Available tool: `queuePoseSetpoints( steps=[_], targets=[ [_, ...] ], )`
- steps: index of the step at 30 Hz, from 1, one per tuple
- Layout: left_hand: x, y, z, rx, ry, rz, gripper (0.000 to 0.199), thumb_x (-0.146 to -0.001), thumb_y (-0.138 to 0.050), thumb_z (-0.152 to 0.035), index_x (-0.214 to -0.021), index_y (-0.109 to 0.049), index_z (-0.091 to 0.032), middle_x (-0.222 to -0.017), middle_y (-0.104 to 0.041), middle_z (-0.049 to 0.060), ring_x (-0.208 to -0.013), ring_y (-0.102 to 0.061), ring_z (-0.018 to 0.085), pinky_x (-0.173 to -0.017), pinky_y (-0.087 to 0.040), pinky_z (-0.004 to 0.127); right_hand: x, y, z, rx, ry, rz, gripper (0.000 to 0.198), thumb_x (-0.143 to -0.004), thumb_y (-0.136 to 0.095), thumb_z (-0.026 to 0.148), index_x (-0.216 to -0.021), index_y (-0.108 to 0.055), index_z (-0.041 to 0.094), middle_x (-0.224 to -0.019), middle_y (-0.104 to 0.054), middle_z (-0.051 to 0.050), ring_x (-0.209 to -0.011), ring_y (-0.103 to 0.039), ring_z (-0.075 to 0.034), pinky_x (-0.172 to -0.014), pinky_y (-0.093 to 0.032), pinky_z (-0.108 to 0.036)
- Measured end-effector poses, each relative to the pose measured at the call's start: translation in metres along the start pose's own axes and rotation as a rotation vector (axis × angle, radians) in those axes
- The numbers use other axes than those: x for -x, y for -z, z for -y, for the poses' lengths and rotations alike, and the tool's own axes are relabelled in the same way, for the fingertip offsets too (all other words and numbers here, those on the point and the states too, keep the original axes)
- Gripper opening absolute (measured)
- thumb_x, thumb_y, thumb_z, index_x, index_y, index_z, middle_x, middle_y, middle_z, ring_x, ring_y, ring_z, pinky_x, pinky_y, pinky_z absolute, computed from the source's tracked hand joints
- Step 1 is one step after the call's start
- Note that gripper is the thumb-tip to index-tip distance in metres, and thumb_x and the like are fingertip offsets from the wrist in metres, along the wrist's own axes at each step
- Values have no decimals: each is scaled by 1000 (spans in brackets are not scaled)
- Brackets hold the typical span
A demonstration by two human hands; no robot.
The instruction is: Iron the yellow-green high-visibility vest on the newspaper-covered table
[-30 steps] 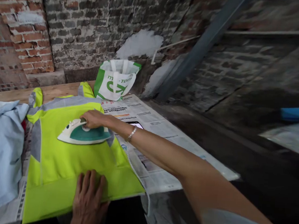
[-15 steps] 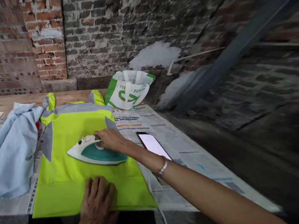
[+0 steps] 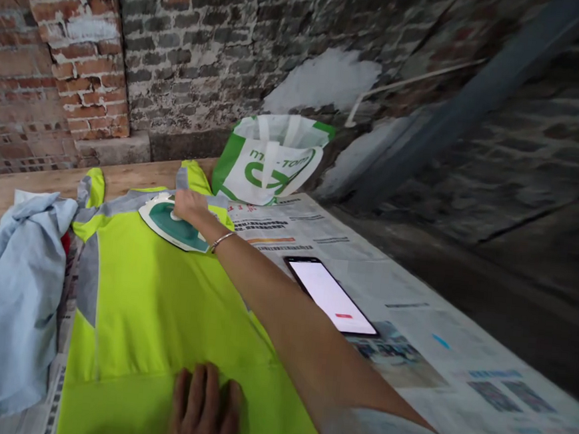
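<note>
A neon yellow garment with grey panels (image 3: 147,299) lies spread flat over the newspaper-covered table. My right hand (image 3: 190,206) is wrapped round the handle of a white and teal clothes iron (image 3: 171,224). The iron rests on the upper part of the garment, close to its grey shoulder band, with its tip pointing left. At the near hem my left hand (image 3: 207,408) lies on the fabric, fingers stretched forward and holding nothing. The lower part of that hand is cut off by the frame edge.
To the right a phone with a lit screen (image 3: 333,297) lies on the newspaper (image 3: 412,313). A white and green bag (image 3: 273,165) stands at the back by the brick wall (image 3: 196,56). Light blue cloth (image 3: 17,302) is heaped on the left.
My right hand has pushed the iron away from me, from the garment's middle up to its shoulder area. The left hand stays at the hem. The view has shifted slightly.
</note>
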State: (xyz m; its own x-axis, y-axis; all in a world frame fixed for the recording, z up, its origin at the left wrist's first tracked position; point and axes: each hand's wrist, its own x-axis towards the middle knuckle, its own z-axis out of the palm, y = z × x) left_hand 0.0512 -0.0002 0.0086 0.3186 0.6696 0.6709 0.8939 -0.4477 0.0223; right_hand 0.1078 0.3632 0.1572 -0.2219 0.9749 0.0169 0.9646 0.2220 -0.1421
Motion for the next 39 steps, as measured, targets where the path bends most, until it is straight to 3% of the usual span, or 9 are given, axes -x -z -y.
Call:
queuePoseSetpoints(
  steps=[3,6,14,19,22,24,29,35,39],
  targets=[
    [0,0,1,2,-13,3,46,-99,-51,-54,-129,-66,-23,-129,-69,8,-126,-56,27,-109,-37,46,-1,5,-1,16,-33,26,50,-83,-72,26,-132,-70,14,-130,-71,-20,-118,-67,-32,-92,-53,-35],
    [-2,4,3,1,-31,4,48,-98,-52,-57,-128,-67,-22,-128,-70,7,-124,-57,26,-107,-38,44,20,10,-6,17,111,119,41,-82,-73,29,-122,-75,19,-120,-76,-13,-111,-70,-29,-80,-52,-29],
    [2,7,7,17,-28,85,59,-88,-67,-61,-134,-62,-24,-132,-68,7,-122,-59,29,-102,-48,46,143,19,-7,59,494,236,21,-83,-70,31,-102,-78,24,-102,-80,-7,-100,-73,-25,-69,-43,-26],
    [15,12,24,44,-77,160,84,-78,-77,-60,-147,-49,-22,-141,-62,14,-131,-55,35,-106,-47,58,198,24,-3,85,545,274,22,-84,-69,29,-104,-77,25,-99,-80,-8,-101,-74,-27,-71,-44,-28],
    [26,22,46,-17,-32,79,89,-72,-79,-62,-145,-52,-20,-139,-63,17,-130,-55,39,-104,-46,62,206,22,0,101,515,241,24,-85,-67,27,-108,-76,25,-101,-80,-10,-103,-74,-29,-75,-45,-30],
    [33,29,62,-36,0,31,85,-69,-80,-64,-139,-56,-20,-134,-66,16,-125,-59,38,-102,-47,59,203,17,2,95,481,209,26,-86,-66,27,-110,-75,25,-104,-80,-11,-104,-73,-30,-78,-46,-31],
    [42,34,83,-66,-92,87,77,-73,-77,-56,-140,-57,-23,-129,-69,11,-120,-62,31,-103,-47,48,169,2,12,74,341,121,33,-90,-61,28,-120,-71,22,-109,-79,-14,-105,-73,-31,-81,-48,-33],
    [54,13,73,-27,-21,-17,70,-77,-68,-60,-135,-61,-21,-128,-68,14,-122,-60,34,-109,-40,53,77,-6,28,62,182,-4,38,-95,-50,22,-127,-69,13,-123,-73,-22,-118,-67,-32,-93,-50,-37],
    [58,10,73,-12,-18,-31,64,-82,-62,-59,-133,-63,-20,-127,-68,14,-123,-60,34,-111,-38,54,20,0,43,8,78,18,45,-91,-53,14,-133,-68,10,-130,-69,-25,-122,-66,-34,-97,-52,-41]
  ],
)
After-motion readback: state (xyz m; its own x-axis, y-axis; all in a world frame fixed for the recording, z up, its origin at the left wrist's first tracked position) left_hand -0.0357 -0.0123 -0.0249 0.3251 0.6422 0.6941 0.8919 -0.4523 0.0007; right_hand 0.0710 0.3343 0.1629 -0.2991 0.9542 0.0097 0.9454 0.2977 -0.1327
